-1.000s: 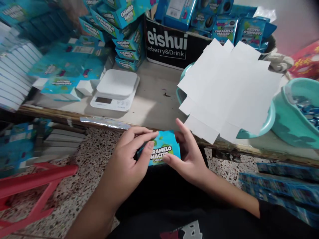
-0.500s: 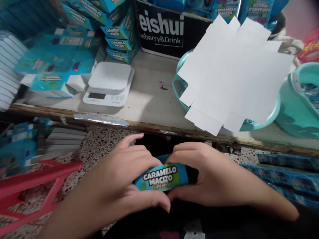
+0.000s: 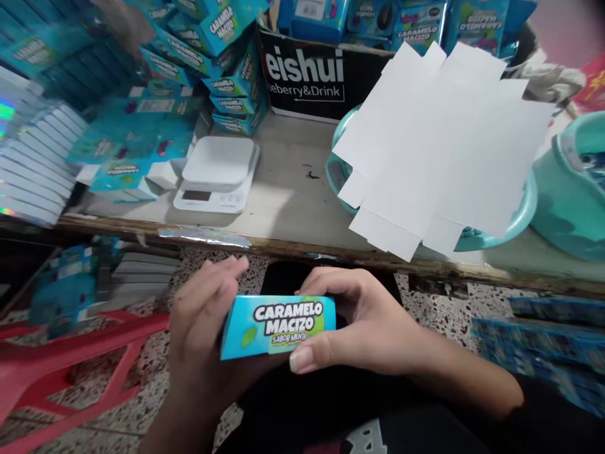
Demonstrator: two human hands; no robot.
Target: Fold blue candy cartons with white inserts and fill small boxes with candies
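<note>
A blue-green candy box (image 3: 278, 325) lettered "Caramelo Macizo" is held between my two hands in front of my lap. My right hand (image 3: 354, 321) grips its right part, thumb on the printed front and fingers over the top and behind. Against the box's left end lies my left hand (image 3: 201, 321), its fingers bent up and inward past the edge; its thumb is hidden. Above the box, on the table, a flat white unfolded carton (image 3: 444, 145) lies across a turquoise basin (image 3: 513, 221).
A white kitchen scale (image 3: 220, 164) stands on the table (image 3: 288, 170). Left of it are folded cartons (image 3: 127, 151); behind, stacked boxes (image 3: 231, 85) and a black carton (image 3: 307, 75). A turquoise bucket (image 3: 571, 202) stands right. A red stool (image 3: 94, 353) is low left.
The box has shifted left and turned its printed front more squarely toward me. My left hand has moved to its left end, and my right thumb now lies on the front.
</note>
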